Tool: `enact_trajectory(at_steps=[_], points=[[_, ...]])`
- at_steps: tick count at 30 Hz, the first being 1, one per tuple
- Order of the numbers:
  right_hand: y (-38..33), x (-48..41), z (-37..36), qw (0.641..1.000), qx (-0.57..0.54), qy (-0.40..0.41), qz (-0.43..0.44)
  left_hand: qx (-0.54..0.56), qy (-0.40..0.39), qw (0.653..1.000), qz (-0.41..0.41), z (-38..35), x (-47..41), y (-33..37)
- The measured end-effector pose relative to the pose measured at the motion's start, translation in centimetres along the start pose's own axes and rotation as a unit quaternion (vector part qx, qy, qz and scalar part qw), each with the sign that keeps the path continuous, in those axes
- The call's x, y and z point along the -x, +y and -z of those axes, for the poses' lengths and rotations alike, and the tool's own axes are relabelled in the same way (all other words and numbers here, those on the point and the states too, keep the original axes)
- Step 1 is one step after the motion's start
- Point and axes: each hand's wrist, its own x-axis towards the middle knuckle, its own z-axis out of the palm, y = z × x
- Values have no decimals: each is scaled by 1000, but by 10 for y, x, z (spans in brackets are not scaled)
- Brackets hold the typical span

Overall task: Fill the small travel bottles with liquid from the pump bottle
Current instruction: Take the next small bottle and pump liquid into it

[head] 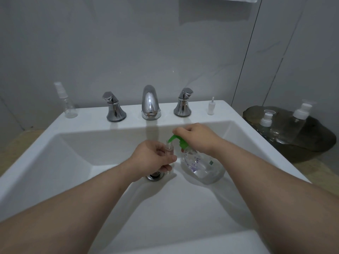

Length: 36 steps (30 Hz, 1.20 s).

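Small bottle (169,149) left of pump bottle (200,165), in sink (73,154).

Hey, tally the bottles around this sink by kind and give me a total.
Large bottle with green pump: 1
Small clear bottle, held by the left hand: 1
Clear spray bottle, back left: 1
Clear bottles with white pump tops, far right: 2
Total: 5

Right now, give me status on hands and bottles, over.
Left hand grips small travel bottle, mouth under green pump spout. Right hand grips pump bottle top, in sink. Nothing blocking.
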Motion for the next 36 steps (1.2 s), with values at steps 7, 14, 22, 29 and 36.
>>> enact_trajectory(at_steps=[7,14,22,29,36], points=[[-1,4,1,1000,18,-4,22,13,4,1000,-8,0,-2,-2],[2,0,0,999,50,3,-2,7,14,1000,-10,0,-4,-3],[-10,1,2,993,112,-15,-43,21,23,1000,-2,0,-2,-1],[-11,5,-3,990,136,-12,-24,17,22,1000,-8,0,-2,-2],[-7,0,-3,996,85,-1,-13,11,19,1000,-18,-1,-2,-2]])
